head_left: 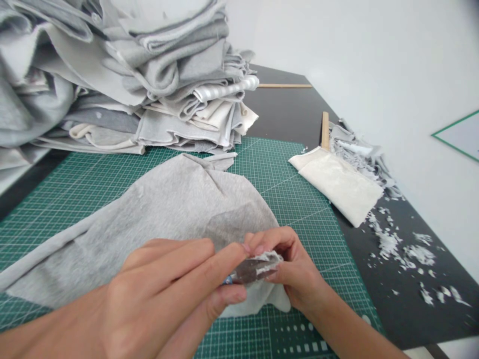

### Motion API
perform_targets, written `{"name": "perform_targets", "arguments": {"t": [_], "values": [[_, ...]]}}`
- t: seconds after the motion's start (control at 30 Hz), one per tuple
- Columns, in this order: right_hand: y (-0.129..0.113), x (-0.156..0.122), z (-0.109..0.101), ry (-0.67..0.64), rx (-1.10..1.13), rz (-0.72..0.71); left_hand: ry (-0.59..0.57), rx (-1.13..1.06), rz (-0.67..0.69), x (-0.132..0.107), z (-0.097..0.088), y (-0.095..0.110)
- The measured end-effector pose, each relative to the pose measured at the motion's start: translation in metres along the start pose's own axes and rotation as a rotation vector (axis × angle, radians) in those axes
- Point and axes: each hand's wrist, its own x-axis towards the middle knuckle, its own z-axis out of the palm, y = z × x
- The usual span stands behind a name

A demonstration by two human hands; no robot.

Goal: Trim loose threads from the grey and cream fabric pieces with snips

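A piece of grey knit fabric (160, 209) lies spread and wrinkled over a green cutting mat (314, 224). My right hand (295, 269) is closed on its near right edge, pinching the cloth between thumb and fingers. My left hand (164, 294) is closed round a small metal cutting tool (247, 270) with a blue part. Most of that tool is hidden by my fingers, so its exact kind cannot be made out. Its grey metal end meets the frayed, whitish fabric edge at my right fingertips.
A tall stack of folded grey and cream fabrics (179, 65) stands at the back left. To the right are a folded cream cloth (337, 184), a wooden strip (325, 130), and grey scraps (389, 244) on the dark table (415, 299). A white wall (374, 60) borders the right side.
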Motion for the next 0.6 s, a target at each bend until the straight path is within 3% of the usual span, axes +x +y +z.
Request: {"name": "perform_targets", "arguments": {"t": [0.37,0.6], "values": [[0.0007,0.0004,-0.0008,-0.018,0.011,-0.004,-0.022,0.072,-0.057,-0.0022,-0.0033,0.0039],[-0.0014,-0.0006,0.0012,0.045,-0.047,0.01,-0.051,0.043,0.026,0.0,-0.0039,-0.0025]]}}
